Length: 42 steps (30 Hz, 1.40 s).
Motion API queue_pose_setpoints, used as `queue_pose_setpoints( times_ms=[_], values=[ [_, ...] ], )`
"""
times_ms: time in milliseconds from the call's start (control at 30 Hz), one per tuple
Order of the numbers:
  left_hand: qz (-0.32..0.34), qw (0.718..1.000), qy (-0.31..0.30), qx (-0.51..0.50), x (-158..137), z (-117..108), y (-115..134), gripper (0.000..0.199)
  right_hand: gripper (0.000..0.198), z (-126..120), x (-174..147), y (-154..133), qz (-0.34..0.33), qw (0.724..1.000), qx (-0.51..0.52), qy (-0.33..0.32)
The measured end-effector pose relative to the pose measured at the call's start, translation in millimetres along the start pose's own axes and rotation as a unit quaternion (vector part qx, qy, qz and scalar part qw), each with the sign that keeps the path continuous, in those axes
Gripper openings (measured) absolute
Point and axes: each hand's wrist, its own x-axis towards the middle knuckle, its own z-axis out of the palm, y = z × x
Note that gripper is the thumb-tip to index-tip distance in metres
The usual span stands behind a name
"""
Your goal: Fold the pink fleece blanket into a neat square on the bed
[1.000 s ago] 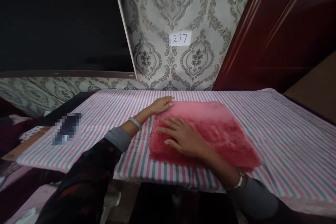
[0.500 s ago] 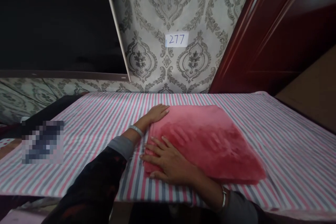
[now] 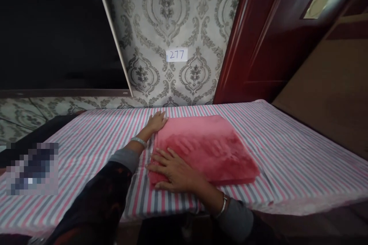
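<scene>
A folded pink plush blanket lies flat on a striped cloth. Its pile is pale at the back and darker red toward the front, with streaks across the top. My left hand rests at the blanket's back left corner, its fingers stretched out over the edge. Near the front left corner, my right hand lies flat on the blanket with the fingers spread to the left. Bracelets show on both wrists.
A large dark screen stands behind on the left. Patterned wallpaper carries a paper label reading 277. On the right rise a dark red wooden panel and a brown surface. A pixelated patch covers something at left.
The view has turned to the right and tilted slightly, so things appear further left. Both hands keep the same places on the blanket.
</scene>
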Motion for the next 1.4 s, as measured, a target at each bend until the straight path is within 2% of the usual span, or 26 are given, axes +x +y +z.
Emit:
queue_pose_setpoints(
  times_ms=[67,167,267,367,500,600,867,1000,1167,1267,1333,1400],
  values=[
    [0.024,0.999,0.027,0.008,-17,-11,8,0.058,0.059,-7,-9,-5,-0.007,1.000,-0.015,0.023],
    [0.131,0.990,0.050,0.003,-62,-13,24,0.059,0.050,-16,-32,-5,0.007,0.996,-0.041,0.078],
    [0.228,0.972,0.051,0.006,-119,2,39,0.061,0.046,-17,-63,9,0.082,0.986,-0.083,0.121],
    [0.255,0.963,0.073,0.041,-163,25,49,0.064,0.049,-7,-92,28,0.179,0.963,-0.145,0.142],
    [0.247,0.959,0.117,0.075,-181,43,52,0.062,0.053,11,-111,44,0.224,0.946,-0.197,0.129],
    [0.244,0.961,0.110,0.070,-178,45,49,0.062,0.056,15,-112,45,0.228,0.947,-0.189,0.123],
    [0.211,0.973,0.079,0.045,-177,41,53,0.062,0.056,11,-109,42,0.232,0.951,-0.158,0.126],
    [0.188,0.978,0.080,0.046,-186,41,53,0.059,0.053,5,-123,44,0.236,0.950,-0.160,0.125],
    [0.163,0.981,0.102,0.004,-214,46,42,0.056,0.049,3,-177,61,0.325,0.900,-0.191,0.220],
    [0.151,0.979,0.125,-0.064,-230,50,38,0.052,0.051,9,-207,73,0.317,0.901,-0.141,0.262],
    [0.109,0.977,0.135,-0.127,-238,51,38,0.051,0.054,11,-219,78,0.329,0.894,-0.091,0.291],
    [0.033,0.969,0.145,-0.197,-242,49,39,0.054,0.055,11,-225,82,0.368,0.870,-0.040,0.325]
  ],
)
